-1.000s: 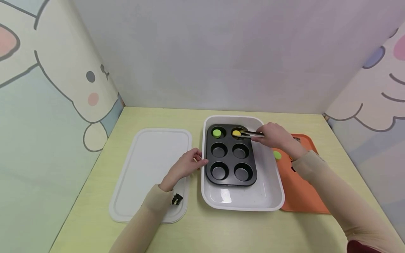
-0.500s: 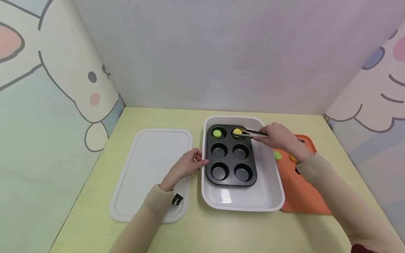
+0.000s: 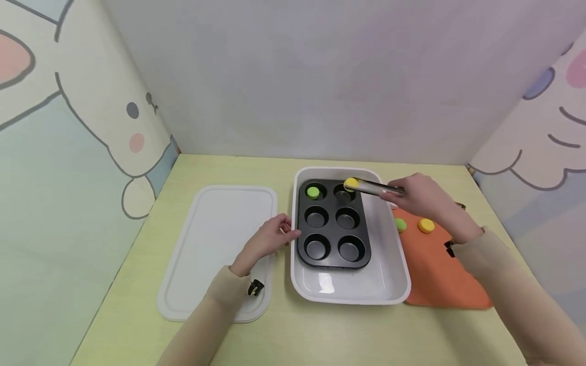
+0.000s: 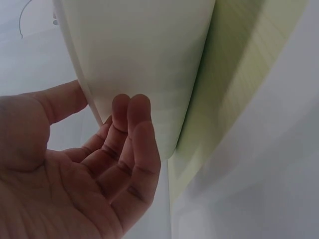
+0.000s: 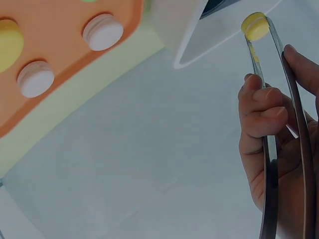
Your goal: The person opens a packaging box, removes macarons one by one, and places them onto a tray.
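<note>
My right hand [image 3: 418, 195] grips metal tongs [image 3: 375, 188], whose tips pinch a yellow macaron [image 3: 351, 184] above the back right cup of a dark muffin tin [image 3: 332, 231]. The right wrist view shows the macaron clasped on both sides, with the hand wrapped around the tong arms. A green macaron [image 3: 313, 192] lies in the back left cup; the other cups hold nothing. The tin sits inside a white basin [image 3: 352, 302]. At the basin's left wall, my left hand [image 3: 267, 238] holds the rim, thumb over the edge and curled fingers outside, as the left wrist view shows.
An orange tray [image 3: 439, 284] on the right carries a green macaron [image 3: 400, 225], another yellow macaron [image 3: 426, 225] and pale macarons, one of them a whitish macaron [image 5: 103, 32]. To the left lies a white tray [image 3: 220, 218], partly under my left arm. A wall stands behind the table.
The tongs have lifted the yellow macaron up out of the back right cup. My right hand has moved right and slightly up. The left hand has stayed at the rim.
</note>
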Motion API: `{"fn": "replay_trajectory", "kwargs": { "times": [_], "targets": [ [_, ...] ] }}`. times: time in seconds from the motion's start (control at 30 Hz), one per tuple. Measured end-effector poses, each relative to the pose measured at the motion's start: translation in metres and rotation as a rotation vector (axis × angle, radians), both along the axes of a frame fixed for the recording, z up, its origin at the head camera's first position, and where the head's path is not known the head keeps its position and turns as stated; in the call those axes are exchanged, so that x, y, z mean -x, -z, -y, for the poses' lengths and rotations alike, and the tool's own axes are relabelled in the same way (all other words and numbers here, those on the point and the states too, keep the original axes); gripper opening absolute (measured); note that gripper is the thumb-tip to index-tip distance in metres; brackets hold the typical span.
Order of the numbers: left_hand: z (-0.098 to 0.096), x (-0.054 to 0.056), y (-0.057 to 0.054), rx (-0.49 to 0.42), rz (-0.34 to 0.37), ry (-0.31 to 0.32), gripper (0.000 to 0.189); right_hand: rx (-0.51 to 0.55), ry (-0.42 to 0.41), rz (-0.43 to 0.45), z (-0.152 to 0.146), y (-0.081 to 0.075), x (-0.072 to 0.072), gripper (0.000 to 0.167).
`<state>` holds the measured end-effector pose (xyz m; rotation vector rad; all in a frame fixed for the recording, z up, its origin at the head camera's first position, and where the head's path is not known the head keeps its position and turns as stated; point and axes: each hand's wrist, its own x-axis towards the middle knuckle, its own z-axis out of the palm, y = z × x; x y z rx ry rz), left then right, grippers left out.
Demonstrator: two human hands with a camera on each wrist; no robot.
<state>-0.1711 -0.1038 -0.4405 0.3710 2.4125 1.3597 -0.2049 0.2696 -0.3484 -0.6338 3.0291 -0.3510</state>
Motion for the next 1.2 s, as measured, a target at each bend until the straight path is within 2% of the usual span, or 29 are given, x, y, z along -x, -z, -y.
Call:
{"fn": "replay_trajectory", "kwargs": {
  "times": [0.17,0.37,0.47,0.7,1.03,1.2],
  "targets": [
    [0.0,0.0,0.0,0.005,-0.004,-0.001,0.024,-0.007,0.042,-0.031,-0.011,-0.01,-0.012,0.02],
    [0.002,0.001,0.001,0.01,-0.007,0.001,0.025,-0.013,0.018,-0.121,-0.028,-0.016,-0.031,0.025],
    [0.002,0.001,0.001,0.014,-0.006,0.001,0.025,-0.01,0.022,-0.162,-0.036,-0.017,-0.04,0.022],
    [0.002,0.003,0.0,0.013,-0.005,0.004,0.026,0.003,0.094,-0.185,-0.058,-0.02,-0.065,0.019],
    [0.001,0.002,0.001,0.009,-0.004,0.004,0.026,-0.052,0.14,-0.227,-0.089,-0.008,-0.1,0.018],
    [0.001,0.002,0.001,0.009,-0.008,0.003,0.026,-0.067,0.17,-0.22,-0.102,0.003,-0.116,0.027]
  ]
}}
